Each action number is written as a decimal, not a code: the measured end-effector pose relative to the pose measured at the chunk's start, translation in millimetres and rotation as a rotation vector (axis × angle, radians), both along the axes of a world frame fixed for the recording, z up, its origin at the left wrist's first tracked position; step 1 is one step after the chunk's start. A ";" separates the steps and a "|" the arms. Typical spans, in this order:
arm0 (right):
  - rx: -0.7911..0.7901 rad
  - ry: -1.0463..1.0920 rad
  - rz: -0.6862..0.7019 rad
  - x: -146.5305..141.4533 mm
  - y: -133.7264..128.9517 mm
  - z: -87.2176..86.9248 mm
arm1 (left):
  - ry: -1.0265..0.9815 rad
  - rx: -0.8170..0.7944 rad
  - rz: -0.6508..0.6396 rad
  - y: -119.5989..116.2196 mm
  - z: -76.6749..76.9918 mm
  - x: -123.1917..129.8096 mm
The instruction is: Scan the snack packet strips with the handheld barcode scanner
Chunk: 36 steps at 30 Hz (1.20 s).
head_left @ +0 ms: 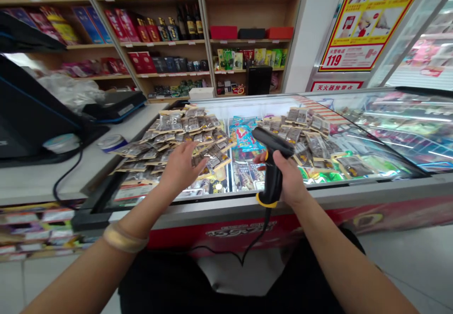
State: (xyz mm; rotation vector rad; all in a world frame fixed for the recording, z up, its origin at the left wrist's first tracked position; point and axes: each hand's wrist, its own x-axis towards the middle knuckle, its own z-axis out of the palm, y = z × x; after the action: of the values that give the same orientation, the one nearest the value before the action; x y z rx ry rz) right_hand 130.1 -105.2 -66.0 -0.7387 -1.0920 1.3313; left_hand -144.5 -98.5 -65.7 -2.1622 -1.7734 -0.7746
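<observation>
My right hand (pixel 290 182) is wrapped around the handle of a black barcode scanner (pixel 272 179) with yellow trim. The scanner's head points to the left, and its cable (pixel 260 238) hangs down in front of the freezer. My left hand (pixel 181 166) is open above the left pile of small clear packets (pixel 170 121), thumb apart from the fingers; whether it touches a packet I cannot tell. A second pile of similar packets (pixel 316 144) lies on the glass to the right of the scanner. Between the piles, blue packages (pixel 244 134) show inside the freezer.
The chest freezer (pixel 318 192) spans the space before me. At left, a counter (pixel 31 182) bears a black monitor (pixel 31 111), a scale (pixel 120 105) and a round tape roll (pixel 111 142). Shelves (pixel 159 44) of boxes and bottles stand behind.
</observation>
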 end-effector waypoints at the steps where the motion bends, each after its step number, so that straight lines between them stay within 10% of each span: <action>1: -0.009 -0.005 0.048 -11.1 -1.9 -1.3 | 0.039 0.002 0.054 -6.3 -2.2 -5.0; 14: -0.106 -0.014 0.217 -30.6 -7.6 -14.5 | 0.143 0.087 0.217 -27.7 -23.4 -4.1; 27: -0.063 -0.083 0.318 -26.5 -7.0 -17.8 | -0.511 0.306 0.075 -29.9 -18.0 -12.1; 36: 0.093 -0.139 0.426 -24.5 -12.4 -15.0 | -0.626 0.052 -0.059 -27.8 -19.3 -9.4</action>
State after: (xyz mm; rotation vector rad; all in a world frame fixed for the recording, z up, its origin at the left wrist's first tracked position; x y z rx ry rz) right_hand 105.6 -117.6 -81.0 -0.5529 -1.4706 1.5891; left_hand -153.9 -126.4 -85.1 -2.0813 -1.9151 -1.6313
